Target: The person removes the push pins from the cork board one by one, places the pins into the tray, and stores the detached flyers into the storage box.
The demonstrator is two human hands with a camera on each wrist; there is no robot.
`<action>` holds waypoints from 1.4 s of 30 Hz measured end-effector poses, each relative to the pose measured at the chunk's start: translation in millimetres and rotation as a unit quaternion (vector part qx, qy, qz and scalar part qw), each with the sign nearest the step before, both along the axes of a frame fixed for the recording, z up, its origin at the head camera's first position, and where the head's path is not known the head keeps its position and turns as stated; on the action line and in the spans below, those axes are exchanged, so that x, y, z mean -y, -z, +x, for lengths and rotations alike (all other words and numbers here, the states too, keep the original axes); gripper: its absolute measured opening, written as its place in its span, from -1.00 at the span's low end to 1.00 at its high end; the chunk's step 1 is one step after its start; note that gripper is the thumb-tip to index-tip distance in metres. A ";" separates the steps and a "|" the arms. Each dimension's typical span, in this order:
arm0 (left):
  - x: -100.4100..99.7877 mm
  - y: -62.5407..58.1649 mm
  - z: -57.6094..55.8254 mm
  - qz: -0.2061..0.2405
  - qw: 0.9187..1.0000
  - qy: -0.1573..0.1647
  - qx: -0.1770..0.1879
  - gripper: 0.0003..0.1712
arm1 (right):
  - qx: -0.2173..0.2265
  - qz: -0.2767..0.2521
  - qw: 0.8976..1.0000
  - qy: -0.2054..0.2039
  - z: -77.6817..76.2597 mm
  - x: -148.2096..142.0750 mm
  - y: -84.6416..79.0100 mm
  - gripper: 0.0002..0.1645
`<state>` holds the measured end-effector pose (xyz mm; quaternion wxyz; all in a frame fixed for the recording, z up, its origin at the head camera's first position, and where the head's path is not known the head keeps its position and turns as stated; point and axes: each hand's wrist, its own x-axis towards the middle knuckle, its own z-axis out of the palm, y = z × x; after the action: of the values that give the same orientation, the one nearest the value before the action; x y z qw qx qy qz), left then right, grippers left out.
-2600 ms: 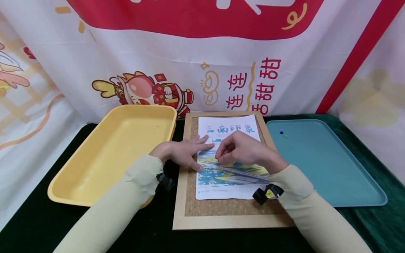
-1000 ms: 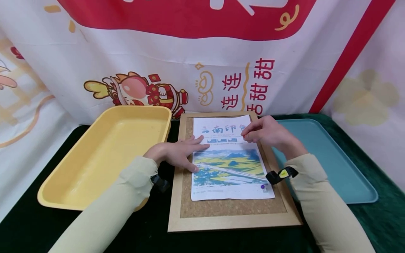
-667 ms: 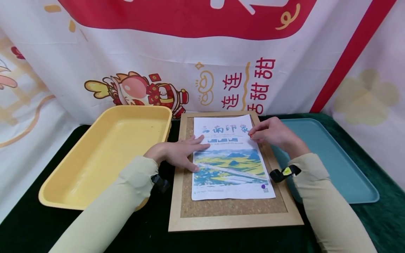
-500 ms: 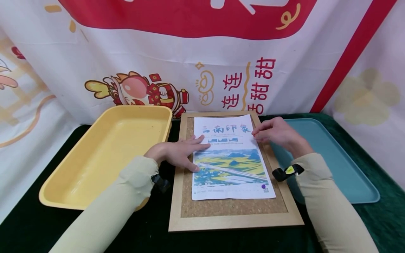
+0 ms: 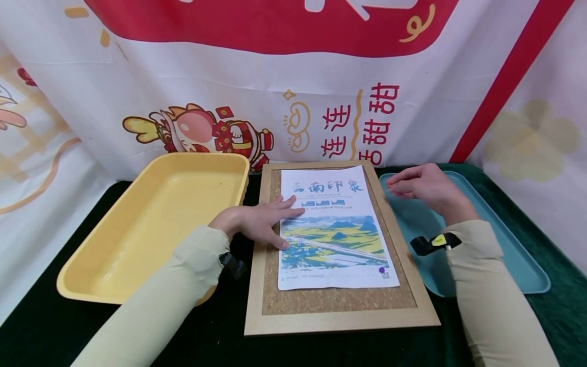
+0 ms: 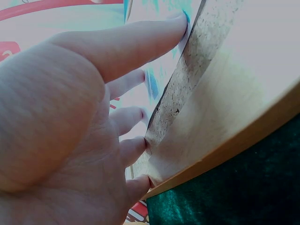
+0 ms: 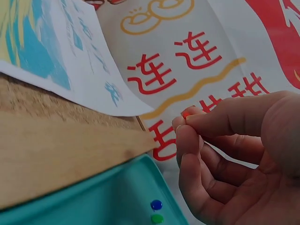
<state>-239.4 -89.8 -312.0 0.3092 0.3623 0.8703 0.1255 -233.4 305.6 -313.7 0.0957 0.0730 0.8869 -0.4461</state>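
A printed sheet of paper (image 5: 339,278) with a landscape picture lies on a wood-framed cork board (image 5: 341,322). My left hand (image 5: 257,223) rests flat with spread fingers on the board's left side, its fingertips on the paper's left edge. Near the sheet's lower right corner sits the round head of a purple pushpin (image 5: 381,270). Above the left far part of the blue tray (image 5: 527,262), my right hand (image 5: 433,191) pinches a small red pushpin (image 7: 187,113) between thumb and index finger. Only the pin's red head peeks out.
A blue pushpin (image 7: 156,205) and a green pushpin (image 7: 157,219) lie in the blue tray. Left of the board stands a deep yellow tray (image 5: 66,283). A printed cloth (image 5: 257,76) hangs behind; a dark green cloth (image 5: 206,336) covers the table.
My right hand has moved from over the paper's middle to its upper right edge, then rightward off the sheet to the blue tray, keeping the red pushpin. My left hand stays put.
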 end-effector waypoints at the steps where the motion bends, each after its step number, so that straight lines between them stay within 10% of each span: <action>1: -0.3 0.0 0.0 0.000 1.000 0.000 0.000 0.01 | 0.000 0.000 1.000 0.005 -0.1 -2.1 0.3 -0.40; 42: 0.5 -1.8 1.5 0.001 1.000 -0.004 0.005 0.01 | 0.071 0.065 0.995 0.033 -1.7 -51.7 28.0 -0.45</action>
<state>-237.8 -90.3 -310.2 0.3130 0.3589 0.8697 0.1296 -235.0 357.3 -341.6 0.1381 0.1398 0.9022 -0.3840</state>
